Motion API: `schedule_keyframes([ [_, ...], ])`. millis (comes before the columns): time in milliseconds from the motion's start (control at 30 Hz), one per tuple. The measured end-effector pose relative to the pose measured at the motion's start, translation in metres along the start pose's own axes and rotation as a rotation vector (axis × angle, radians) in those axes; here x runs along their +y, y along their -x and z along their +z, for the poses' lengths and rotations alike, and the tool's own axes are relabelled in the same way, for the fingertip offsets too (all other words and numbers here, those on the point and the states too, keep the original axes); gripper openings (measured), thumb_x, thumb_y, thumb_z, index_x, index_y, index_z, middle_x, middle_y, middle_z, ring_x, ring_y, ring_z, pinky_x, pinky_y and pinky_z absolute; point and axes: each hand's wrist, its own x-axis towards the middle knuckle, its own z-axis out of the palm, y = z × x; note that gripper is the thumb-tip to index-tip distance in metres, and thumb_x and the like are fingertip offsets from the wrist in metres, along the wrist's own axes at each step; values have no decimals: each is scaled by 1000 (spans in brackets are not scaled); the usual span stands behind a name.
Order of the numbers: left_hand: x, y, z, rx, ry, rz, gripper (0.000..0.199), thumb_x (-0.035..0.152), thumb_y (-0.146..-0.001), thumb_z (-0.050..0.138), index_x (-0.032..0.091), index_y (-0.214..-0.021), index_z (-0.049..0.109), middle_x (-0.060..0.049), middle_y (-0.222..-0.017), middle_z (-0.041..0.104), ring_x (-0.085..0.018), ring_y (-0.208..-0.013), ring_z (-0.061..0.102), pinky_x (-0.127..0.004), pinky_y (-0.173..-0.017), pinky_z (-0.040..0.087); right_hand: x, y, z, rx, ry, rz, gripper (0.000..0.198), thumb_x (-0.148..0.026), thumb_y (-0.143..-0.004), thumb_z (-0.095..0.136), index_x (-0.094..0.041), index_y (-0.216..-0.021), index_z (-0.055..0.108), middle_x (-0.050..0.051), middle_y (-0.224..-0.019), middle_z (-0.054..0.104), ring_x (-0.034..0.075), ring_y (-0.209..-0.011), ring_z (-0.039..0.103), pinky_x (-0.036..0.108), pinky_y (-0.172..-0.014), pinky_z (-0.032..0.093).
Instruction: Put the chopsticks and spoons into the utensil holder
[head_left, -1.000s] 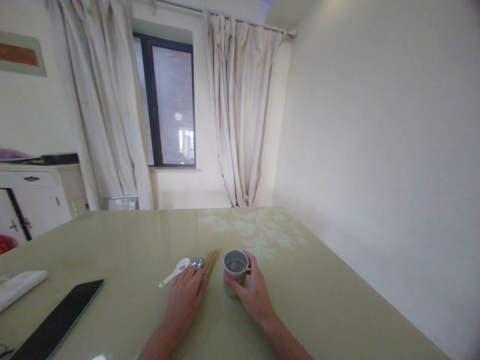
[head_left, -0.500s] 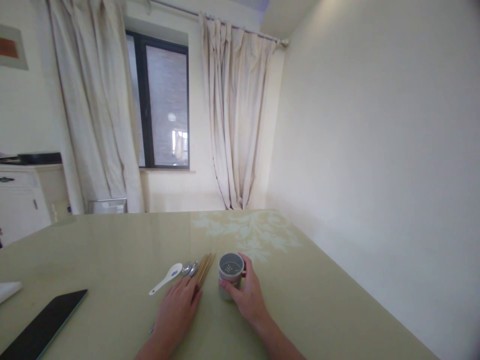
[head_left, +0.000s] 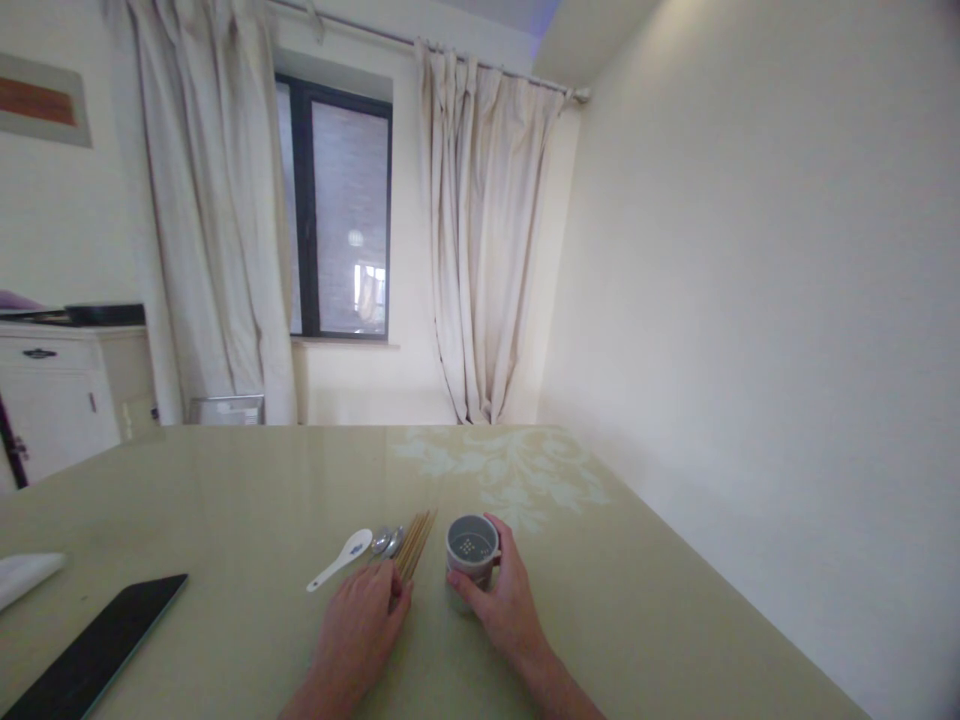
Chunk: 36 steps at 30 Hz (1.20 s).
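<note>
My right hand (head_left: 504, 600) is wrapped round the right side of a grey cup-shaped utensil holder (head_left: 471, 545), thumb on its near side. The holder stands upright on the table, its inside bottom dotted with pale spots that look like drain holes. To its left my left hand (head_left: 365, 620) lies over a bundle of wooden chopsticks (head_left: 415, 540), fingers curled onto their near ends. Two metal spoons (head_left: 387, 542) lie beside the chopsticks, their handles hidden under that hand. A white ceramic spoon (head_left: 341, 560) with a blue mark lies further left, untouched.
A dark flat tablet-like thing (head_left: 101, 645) lies at the table's near left, with a white object (head_left: 30, 575) behind it. The glossy greenish table (head_left: 247, 500) runs back towards curtains (head_left: 487, 250) and a window. A wall (head_left: 750, 300) rises along the right.
The camera view has turned slightly left, so everything appears a little further right. My left fingers are more curled over the chopsticks. The right hand keeps its hold on the utensil holder.
</note>
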Motion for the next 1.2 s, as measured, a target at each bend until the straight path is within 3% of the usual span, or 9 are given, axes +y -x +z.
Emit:
schedule_keyframes([
  [167, 6, 0, -16, 106, 333, -78, 33, 48, -105, 48, 26, -87, 66, 0, -78, 77, -20, -75, 75, -28, -69, 48, -2, 5, 4, -86, -45, -16, 88, -37, -76, 88, -19, -152, 47, 18, -147, 65, 36, -136, 63, 51, -119, 47],
  [300, 7, 3, -16, 326, 580, 25, 41, 63, -100, 53, 26, -90, 68, 1, -74, 76, -19, -66, 71, -28, -64, 51, -7, 12, 8, -190, -87, -31, 96, -41, -74, 93, -20, -155, 46, 18, -150, 63, 37, -138, 62, 51, -119, 46],
  [433, 12, 6, -10, 487, 655, 182, 42, 61, -102, 53, 25, -104, 74, -2, -87, 80, -19, -71, 73, -29, -67, 59, -10, 17, 4, -264, -116, -118, 98, -68, -83, 83, -21, -159, 44, 19, -152, 61, 37, -139, 61, 50, -119, 47],
  [567, 14, 9, -3, 601, 585, 398, 33, 49, -107, 54, 26, -108, 76, -5, -99, 82, -19, -87, 78, -29, -81, 63, -24, 12, -7, -115, -125, -279, 72, -76, -104, 45, -23, -153, 52, 17, -151, 62, 33, -139, 60, 47, -115, 49],
  [667, 12, 12, 1, 653, 503, 545, 22, 41, -106, 60, 28, -112, 77, -4, -100, 83, -18, -95, 78, -27, -91, 62, -51, -1, -11, 52, -152, -329, 52, -64, -111, 42, -25, -137, 65, 12, -131, 70, 28, -124, 66, 41, -105, 52],
  [767, 10, 15, 3, 663, 507, 543, 21, 38, -106, 60, 28, -115, 76, -5, -103, 82, -18, -98, 78, -28, -92, 62, -86, -22, -8, 78, -230, -278, 34, -52, -110, 54, -24, -104, 73, 5, -97, 72, 21, -96, 69, 33, -90, 55],
  [867, 5, 15, 0, 632, 585, 424, 33, 45, -109, 50, 24, -120, 73, -8, -106, 80, -21, -99, 77, -32, -90, 63, -118, -51, -5, 10, -355, -237, 34, -51, -105, 63, -22, -90, 70, 0, -79, 66, 17, -74, 66, 28, -71, 54],
  [1033, -5, 3, -4, 471, 625, 141, 43, 57, -107, 44, 24, -113, 71, -7, -97, 79, -23, -86, 75, -34, -77, 62, -143, -88, -22, 63, -397, -245, 28, -48, -100, 68, -22, -90, 68, -1, -74, 67, 15, -66, 67, 26, -64, 56],
  [1200, -7, -2, 11, 312, 598, 179, 39, 54, -105, 48, 26, -108, 75, -9, -104, 82, -26, -93, 77, -39, -85, 64, -136, -94, -45, -100, -72, -220, 11, -33, -99, 69, -23, -98, 69, 0, -80, 76, 17, -72, 74, 26, -66, 55],
])
